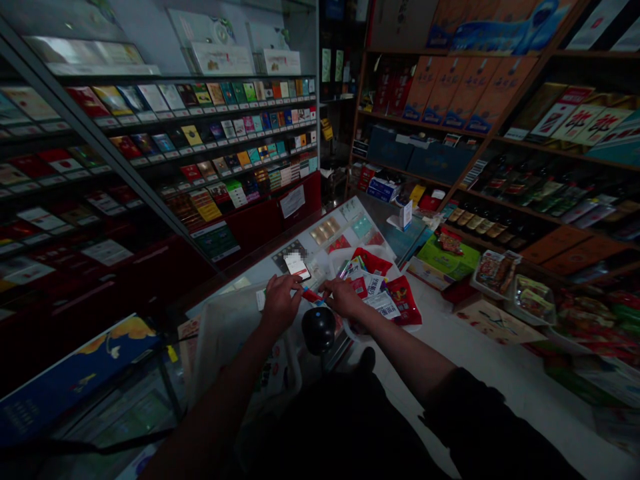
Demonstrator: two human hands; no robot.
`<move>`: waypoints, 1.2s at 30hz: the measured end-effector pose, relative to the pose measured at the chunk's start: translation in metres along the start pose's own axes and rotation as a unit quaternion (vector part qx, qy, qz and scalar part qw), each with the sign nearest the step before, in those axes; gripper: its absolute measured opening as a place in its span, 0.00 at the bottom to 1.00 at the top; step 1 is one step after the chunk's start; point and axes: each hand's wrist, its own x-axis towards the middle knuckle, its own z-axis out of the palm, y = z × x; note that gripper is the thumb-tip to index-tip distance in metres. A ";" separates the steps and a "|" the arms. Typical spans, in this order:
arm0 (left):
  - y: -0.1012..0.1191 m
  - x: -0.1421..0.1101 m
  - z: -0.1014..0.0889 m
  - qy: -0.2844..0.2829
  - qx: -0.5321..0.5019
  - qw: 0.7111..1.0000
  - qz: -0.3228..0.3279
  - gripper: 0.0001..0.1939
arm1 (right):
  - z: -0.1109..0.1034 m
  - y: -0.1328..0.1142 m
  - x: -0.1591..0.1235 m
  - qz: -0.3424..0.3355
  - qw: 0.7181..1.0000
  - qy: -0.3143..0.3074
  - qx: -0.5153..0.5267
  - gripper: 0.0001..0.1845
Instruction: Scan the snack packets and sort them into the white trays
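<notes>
Over the counter, my left hand [281, 305] and my right hand [344, 298] face each other with their fingers closed. A small red-and-blue packet [313, 295] is stretched between their fingertips; its print is too small to read. Just below it stands a black, round-headed barcode scanner [319, 331]. Beyond my left fingers lies a lit phone [297, 267], partly blurred out. Beside my right hand is a white basket [419, 313] heaped with red and white snack packets [380, 303]. To the left of my left hand sits a whitish plastic bin [213, 353] with a printed packet inside.
Glass shelves of cigarette packs [240, 127] line the left wall. Wooden shelves with boxes and bottles [480, 227] fill the right. Along the floor at right stand a green carton [445, 260] and tubs of snacks [533, 300]. A blue box [75, 373] lies at lower left.
</notes>
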 end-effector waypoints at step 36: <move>0.018 -0.014 -0.058 0.050 -0.003 0.997 -0.065 0.10 | -0.025 -0.057 0.007 -0.036 0.999 0.027 0.005 0.18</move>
